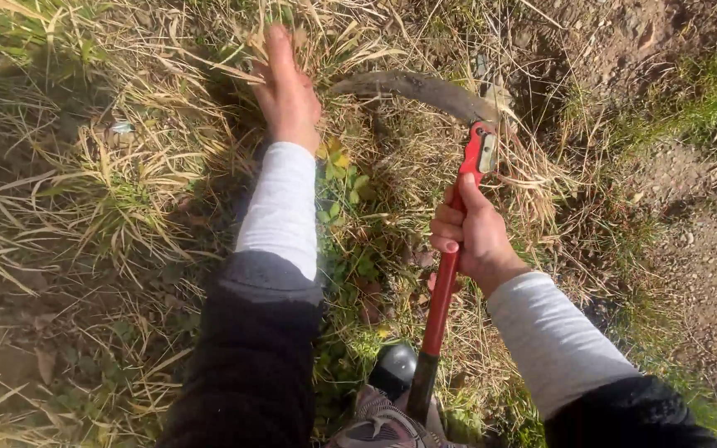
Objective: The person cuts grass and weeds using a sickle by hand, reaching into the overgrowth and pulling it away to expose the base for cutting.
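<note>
Ideally, right hand (470,236), clamped on the sickle (450,249), sweeps low, well clear of the left hand (286,87), whose fingers are buried in the grass (126,174).

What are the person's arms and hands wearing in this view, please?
Both hands, the left hand and the right hand, are bare, with no gloves, rings or watch visible. Each forearm is covered by a close-fitting white sleeve that reaches the wrist. Over it, from the elbow up, lies a looser dark outer sleeve, black or charcoal.

White undersleeves (280,207), black oversleeves (251,357)
</note>
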